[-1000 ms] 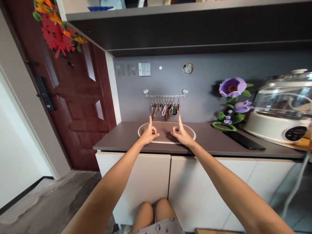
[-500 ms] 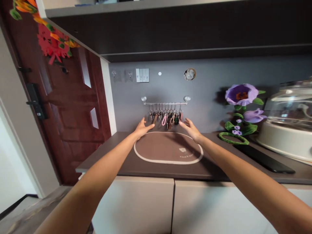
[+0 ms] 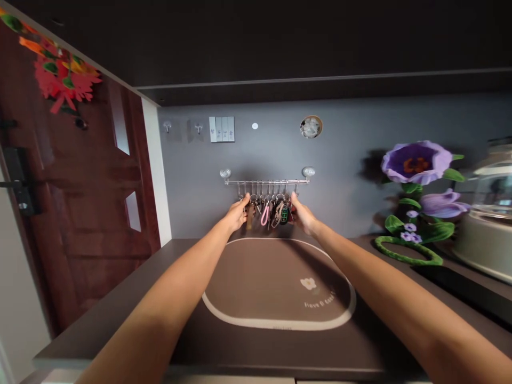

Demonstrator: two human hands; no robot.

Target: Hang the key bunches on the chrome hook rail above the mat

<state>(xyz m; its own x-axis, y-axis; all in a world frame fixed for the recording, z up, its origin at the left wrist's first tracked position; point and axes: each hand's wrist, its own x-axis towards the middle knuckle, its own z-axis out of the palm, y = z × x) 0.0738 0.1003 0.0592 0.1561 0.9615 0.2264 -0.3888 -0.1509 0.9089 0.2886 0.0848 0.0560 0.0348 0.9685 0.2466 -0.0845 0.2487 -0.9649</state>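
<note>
A clear hook rail (image 3: 267,182) is fixed to the grey wall, with several keys and key rings hanging from it, among them a pink strap (image 3: 265,214) and a black key fob (image 3: 284,214). At the left end of the row, my left hand (image 3: 239,213) has its fingers closed round the leftmost keys, partly hidden. My right hand (image 3: 301,212) is at the right end, thumb near the rail's hooks and fingers behind a reddish item beside the fob; what it grips is too small to make out.
An oval brown mat (image 3: 276,277) lies on the dark counter (image 3: 256,349) below. To the right stand purple knitted flowers (image 3: 416,162), a black flat object (image 3: 464,290) and a domed appliance (image 3: 488,234). A dark shelf (image 3: 256,48) overhangs.
Both hands have moved forward to the two ends of the key row, and their fingers have closed in. The view has come closer to the wall and counter.
</note>
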